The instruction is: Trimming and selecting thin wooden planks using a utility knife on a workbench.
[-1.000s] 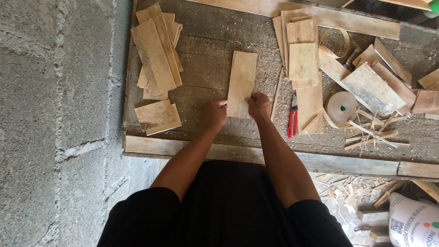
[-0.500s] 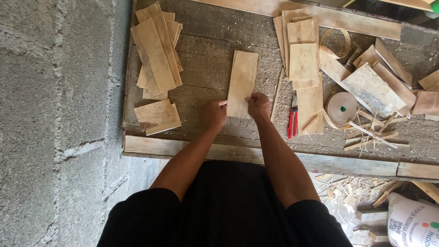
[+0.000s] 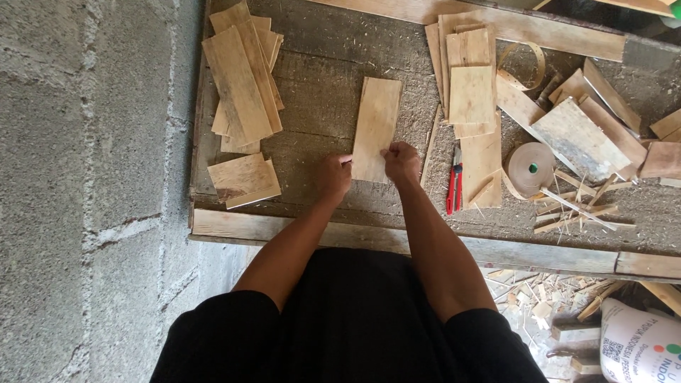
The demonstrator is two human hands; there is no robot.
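Nothing moved, both hands (image 3: 369, 170) still gripping veneer sheet (image 3: 377, 128) on workbench (image 3: 319, 92)

White sack (image 3: 642, 340) cut off at the edge.

A wooden sheet (image 3: 377, 126) lies in the middle of the workbench (image 3: 319, 106), both hands at its near end. A stack of sheets (image 3: 242, 78) lies to its left, another stack (image 3: 469, 92) to its right, with a cutter (image 3: 453, 181) and tape roll (image 3: 529, 168) beyond.
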